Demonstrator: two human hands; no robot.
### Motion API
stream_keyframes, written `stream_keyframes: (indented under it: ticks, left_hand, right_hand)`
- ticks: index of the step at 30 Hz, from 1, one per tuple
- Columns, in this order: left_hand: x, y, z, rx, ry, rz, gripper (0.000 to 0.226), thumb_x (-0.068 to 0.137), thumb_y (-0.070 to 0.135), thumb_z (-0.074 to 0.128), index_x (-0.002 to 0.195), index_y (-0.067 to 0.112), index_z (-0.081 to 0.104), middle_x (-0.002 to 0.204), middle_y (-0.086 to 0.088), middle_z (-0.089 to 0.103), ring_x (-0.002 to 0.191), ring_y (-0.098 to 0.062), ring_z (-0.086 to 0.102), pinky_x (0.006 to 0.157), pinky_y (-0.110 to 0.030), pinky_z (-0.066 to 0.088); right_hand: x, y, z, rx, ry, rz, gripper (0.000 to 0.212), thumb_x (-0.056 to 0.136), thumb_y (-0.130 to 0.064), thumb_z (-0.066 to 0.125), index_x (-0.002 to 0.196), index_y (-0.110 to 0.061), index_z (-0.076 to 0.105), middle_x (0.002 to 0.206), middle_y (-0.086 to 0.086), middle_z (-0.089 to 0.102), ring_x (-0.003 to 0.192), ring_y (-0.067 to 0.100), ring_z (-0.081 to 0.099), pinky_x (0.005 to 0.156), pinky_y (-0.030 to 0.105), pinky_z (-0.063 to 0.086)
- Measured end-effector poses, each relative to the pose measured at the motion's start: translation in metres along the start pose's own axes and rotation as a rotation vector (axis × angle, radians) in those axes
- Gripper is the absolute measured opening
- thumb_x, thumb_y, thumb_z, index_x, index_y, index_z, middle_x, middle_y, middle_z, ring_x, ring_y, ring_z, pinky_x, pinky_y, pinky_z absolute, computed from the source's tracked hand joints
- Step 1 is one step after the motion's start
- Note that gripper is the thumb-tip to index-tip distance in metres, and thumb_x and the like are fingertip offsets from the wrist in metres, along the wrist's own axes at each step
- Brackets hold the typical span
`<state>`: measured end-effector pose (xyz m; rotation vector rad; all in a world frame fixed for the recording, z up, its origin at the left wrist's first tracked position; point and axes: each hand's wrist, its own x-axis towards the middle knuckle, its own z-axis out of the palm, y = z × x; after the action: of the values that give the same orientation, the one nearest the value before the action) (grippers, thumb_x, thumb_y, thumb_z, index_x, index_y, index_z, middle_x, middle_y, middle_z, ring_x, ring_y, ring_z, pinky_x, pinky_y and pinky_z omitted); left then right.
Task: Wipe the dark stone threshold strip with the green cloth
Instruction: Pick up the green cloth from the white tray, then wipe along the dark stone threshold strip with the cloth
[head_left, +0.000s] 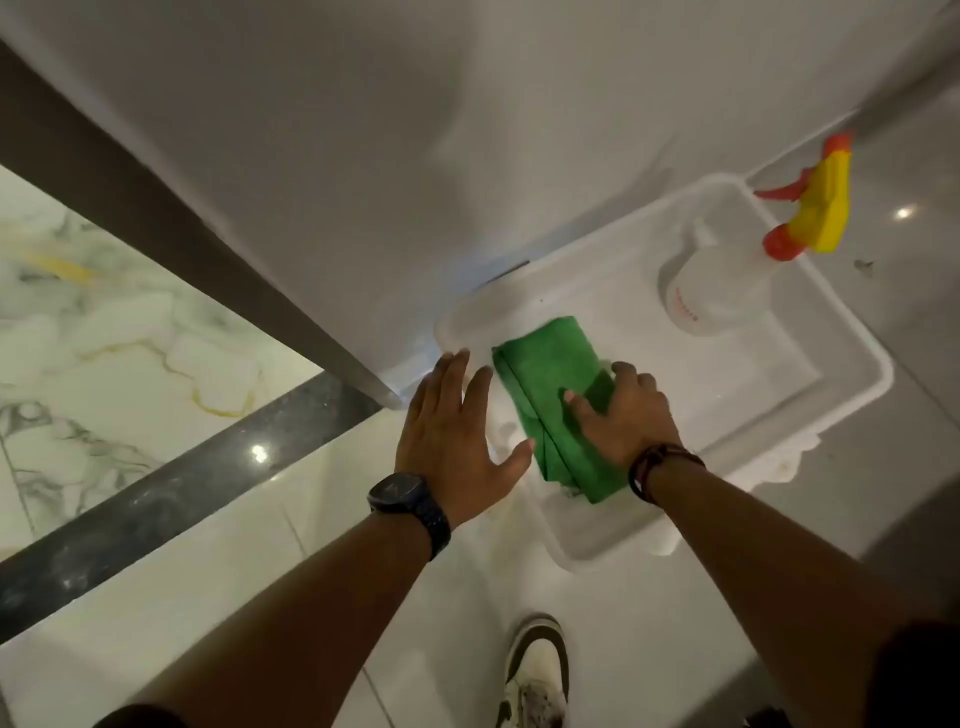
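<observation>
A folded green cloth (545, 384) lies in the near left part of a white plastic tray (841, 384) on the floor. My right hand (623, 415) rests flat on the cloth's right side, fingers spread over it and thumb at its far edge. My left hand (452, 431) hovers open just left of the cloth, fingers apart, with its thumb near the cloth's near edge. The dark stone threshold strip (171, 483) runs diagonally across the floor to the left, from the door frame toward the lower left. It lies apart from both hands.
A white spray bottle (711, 291) with a yellow and orange trigger head (815, 213) lies in the tray's far right. A white door or panel (363, 156) with a grey edge stands ahead. Marble floor (104, 332) lies beyond the strip. My shoe (535, 670) stands below.
</observation>
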<state>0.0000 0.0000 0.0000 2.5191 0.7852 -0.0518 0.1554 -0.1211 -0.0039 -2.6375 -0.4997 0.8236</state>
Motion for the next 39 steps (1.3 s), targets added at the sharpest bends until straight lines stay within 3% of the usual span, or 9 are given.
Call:
stream_keyframes:
  ticks: [3, 6, 11, 17, 21, 26, 29, 35, 39]
  left_hand:
    - [0.003, -0.014, 0.023, 0.053, 0.01, 0.031, 0.091, 0.084, 0.061, 0.053, 0.152, 0.012, 0.018, 0.162, -0.01, -0.001, 0.147, -0.023, -0.009, 0.117, -0.037, 0.001]
    - [0.002, -0.019, 0.032, 0.021, 0.027, 0.063, 0.093, 0.083, 0.063, 0.046, 0.153, 0.012, 0.012, 0.161, -0.007, -0.006, 0.147, -0.021, -0.013, 0.117, -0.037, 0.0]
    - [-0.005, -0.03, -0.002, -0.063, 0.001, 0.084, 0.09, 0.08, 0.065, 0.053, 0.148, 0.012, 0.027, 0.159, -0.014, 0.02, 0.146, -0.028, 0.014, 0.115, -0.041, 0.015]
    - [-0.06, -0.105, -0.088, -0.027, 0.055, 0.003, 0.074, 0.078, 0.059, 0.057, 0.133, 0.01, 0.046, 0.136, -0.014, 0.053, 0.122, -0.034, 0.048, 0.098, -0.048, 0.041]
    - [-0.115, -0.181, -0.109, -0.039, 0.109, -0.131, 0.069, 0.079, 0.057, 0.056, 0.127, 0.008, 0.052, 0.129, -0.012, 0.058, 0.115, -0.032, 0.053, 0.094, -0.047, 0.044]
    - [-0.157, -0.298, -0.049, 0.052, 0.124, -0.205, 0.065, 0.081, 0.058, 0.054, 0.125, 0.01, 0.054, 0.124, -0.011, 0.06, 0.112, -0.031, 0.055, 0.093, -0.044, 0.045]
    - [-0.168, -0.346, 0.01, 0.022, 0.095, -0.224, 0.068, 0.081, 0.059, 0.051, 0.127, 0.009, 0.055, 0.126, -0.011, 0.06, 0.113, -0.03, 0.054, 0.095, -0.044, 0.045]
    - [-0.164, -0.43, 0.137, 0.0, 0.043, -0.252, 0.07, 0.079, 0.057, 0.057, 0.129, 0.008, 0.054, 0.131, -0.013, 0.058, 0.116, -0.033, 0.054, 0.096, -0.045, 0.044]
    - [-0.15, -0.458, 0.19, 0.027, 0.03, -0.221, 0.079, 0.084, 0.064, 0.044, 0.143, 0.013, 0.038, 0.151, -0.011, 0.038, 0.135, -0.03, 0.036, 0.111, -0.044, 0.028]
  right_hand:
    - [0.019, 0.004, 0.014, -0.002, 0.072, 0.0, 0.063, 0.083, -0.049, 0.061, 0.126, -0.007, 0.041, 0.118, 0.017, 0.053, 0.107, 0.038, 0.051, 0.089, 0.05, 0.047]
    - [0.025, 0.004, 0.019, -0.001, 0.031, -0.032, 0.042, 0.087, -0.041, 0.059, 0.11, -0.007, 0.048, 0.105, 0.015, 0.058, 0.096, 0.034, 0.057, 0.082, 0.045, 0.05]
    - [-0.003, -0.024, 0.003, -0.054, 0.051, -0.241, 0.023, 0.094, -0.036, 0.048, 0.095, -0.016, 0.037, 0.076, 0.008, 0.058, 0.068, 0.033, 0.056, 0.059, 0.039, 0.046]
    - [-0.088, -0.112, -0.005, -0.01, -0.005, -0.616, 0.019, 0.094, -0.033, 0.052, 0.094, -0.021, 0.038, 0.062, -0.006, 0.051, 0.051, 0.019, 0.049, 0.047, 0.025, 0.033]
    - [-0.117, -0.172, 0.054, 0.045, -0.114, -0.637, 0.018, 0.092, -0.036, 0.054, 0.092, -0.022, 0.042, 0.063, -0.008, 0.055, 0.056, 0.01, 0.054, 0.049, 0.025, 0.039]
    - [-0.079, -0.21, 0.198, 0.141, -0.176, -0.539, 0.014, 0.091, -0.036, 0.056, 0.096, -0.029, 0.045, 0.075, -0.014, 0.056, 0.067, -0.001, 0.052, 0.054, 0.007, 0.037]
    - [-0.04, -0.212, 0.279, 0.082, -0.202, -0.507, 0.023, 0.091, -0.034, 0.056, 0.107, -0.018, 0.051, 0.094, 0.002, 0.063, 0.082, 0.02, 0.057, 0.071, 0.029, 0.045]
    - [0.046, -0.215, 0.411, 0.094, -0.163, -0.511, 0.02, 0.09, -0.028, 0.058, 0.102, -0.014, 0.051, 0.095, 0.01, 0.065, 0.087, 0.03, 0.06, 0.074, 0.04, 0.049]
    - [0.094, -0.203, 0.453, 0.103, -0.13, -0.432, 0.025, 0.09, -0.026, 0.06, 0.106, -0.01, 0.051, 0.103, 0.018, 0.065, 0.095, 0.036, 0.06, 0.082, 0.047, 0.049]
